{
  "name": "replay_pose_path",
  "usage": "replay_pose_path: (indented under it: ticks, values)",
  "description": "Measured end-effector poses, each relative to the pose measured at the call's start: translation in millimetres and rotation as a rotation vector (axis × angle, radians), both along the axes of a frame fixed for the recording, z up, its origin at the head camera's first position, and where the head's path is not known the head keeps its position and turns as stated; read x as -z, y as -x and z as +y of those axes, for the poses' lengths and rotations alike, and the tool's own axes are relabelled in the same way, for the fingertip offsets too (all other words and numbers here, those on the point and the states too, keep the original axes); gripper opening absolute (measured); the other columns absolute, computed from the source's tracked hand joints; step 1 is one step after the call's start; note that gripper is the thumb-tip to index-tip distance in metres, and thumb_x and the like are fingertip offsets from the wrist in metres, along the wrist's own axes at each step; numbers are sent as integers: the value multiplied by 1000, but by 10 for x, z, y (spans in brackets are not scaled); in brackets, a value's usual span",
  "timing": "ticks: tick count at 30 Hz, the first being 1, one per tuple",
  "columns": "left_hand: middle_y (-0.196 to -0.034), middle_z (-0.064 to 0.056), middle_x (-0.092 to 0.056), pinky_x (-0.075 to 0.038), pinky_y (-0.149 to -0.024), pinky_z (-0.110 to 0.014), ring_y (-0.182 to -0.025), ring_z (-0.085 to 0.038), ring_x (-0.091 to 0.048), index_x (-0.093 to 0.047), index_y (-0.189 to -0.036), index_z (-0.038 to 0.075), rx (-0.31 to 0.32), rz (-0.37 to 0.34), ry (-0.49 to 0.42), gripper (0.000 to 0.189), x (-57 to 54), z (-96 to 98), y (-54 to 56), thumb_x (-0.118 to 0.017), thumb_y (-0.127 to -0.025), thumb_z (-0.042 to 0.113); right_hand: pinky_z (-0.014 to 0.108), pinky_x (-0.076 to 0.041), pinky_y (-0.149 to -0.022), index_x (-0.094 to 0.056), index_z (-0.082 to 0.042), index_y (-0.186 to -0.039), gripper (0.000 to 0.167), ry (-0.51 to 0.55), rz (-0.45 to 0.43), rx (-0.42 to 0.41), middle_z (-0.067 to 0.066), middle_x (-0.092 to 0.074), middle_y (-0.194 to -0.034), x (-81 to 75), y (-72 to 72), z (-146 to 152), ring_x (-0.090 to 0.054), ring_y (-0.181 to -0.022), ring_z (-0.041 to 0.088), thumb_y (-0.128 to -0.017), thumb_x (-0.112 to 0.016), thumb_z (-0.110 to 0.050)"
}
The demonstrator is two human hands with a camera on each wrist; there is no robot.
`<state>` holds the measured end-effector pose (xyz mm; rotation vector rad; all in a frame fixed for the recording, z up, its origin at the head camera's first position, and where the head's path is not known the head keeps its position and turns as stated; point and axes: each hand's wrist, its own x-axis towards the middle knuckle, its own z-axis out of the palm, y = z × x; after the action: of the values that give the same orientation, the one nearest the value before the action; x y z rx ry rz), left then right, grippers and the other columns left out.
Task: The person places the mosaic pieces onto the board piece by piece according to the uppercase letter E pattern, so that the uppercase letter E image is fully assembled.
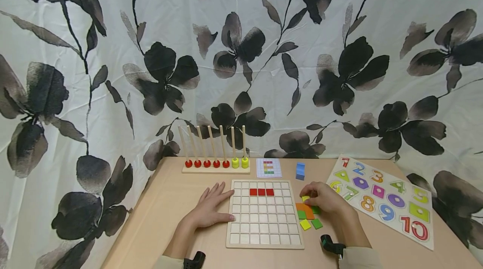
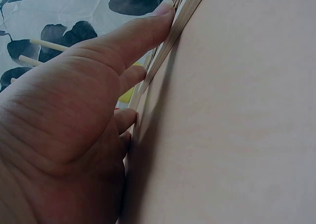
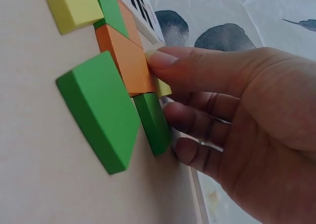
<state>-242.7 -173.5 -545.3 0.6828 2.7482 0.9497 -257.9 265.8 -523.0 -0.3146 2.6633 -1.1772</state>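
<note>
My left hand [image 1: 209, 208] lies spread at the left side of a wooden grid board [image 1: 264, 216], its thumb and index fingertip touching that edge. Three red square tiles [image 1: 261, 192] sit side by side in an upper row of the board. To the right of the board, my right hand [image 1: 326, 197] pinches a yellow block [image 1: 305, 198] between thumb and fingertips. Below it are orange blocks [image 3: 126, 61], a large-looking green block [image 3: 101, 113] and other green and yellow ones. The right thumb overlaps the orange block's edge in the right wrist view.
A bead rack [image 1: 216, 169] with red and yellow beads on upright pegs stands at the back left. Beside it are a pattern card [image 1: 269, 168] and a blue block [image 1: 300, 171]. A number puzzle board [image 1: 381, 202] lies at the right. A floral cloth hangs behind.
</note>
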Motion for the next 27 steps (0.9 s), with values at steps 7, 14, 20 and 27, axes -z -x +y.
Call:
replay_pose_path:
  ticks: [7,14,20,27]
  values:
    - [-173,-17,-19,3,-128,-63,-163,-39,-6,-48,-157,25,2,2,-2,86,5,-5,3,-77,-84,60,23,-48,-72,-70,-10,-100,14,5,38,-42,3,-62,-90,-10,24,8,-55,-87,22,-92,-74,1]
    - [-174,-17,-19,3,-128,-63,-163,-39,-7,-48,-157,26,4,8,3,86,23,-9,15,-77,-84,61,24,-49,-67,-69,-10,-100,10,20,42,44,4,-60,-87,-67,48,-16,-56,-83,20,-96,-70,-2]
    - [-174,-17,-19,3,-128,-63,-163,-39,-7,-49,-157,26,4,7,0,86,22,-8,18,-77,-84,61,23,-55,-69,-69,-8,-114,13,149,95,130,8,-63,-95,-113,67,-72,-59,-87,25,-101,-66,-9]
    - [-173,-18,-19,3,-128,-64,-162,-39,-7,-49,-157,25,4,7,-1,86,13,-6,10,-77,-84,61,18,-60,-82,-66,-2,-125,25,340,189,90,17,-64,-106,-176,67,-153,-71,-90,22,-101,-63,0]
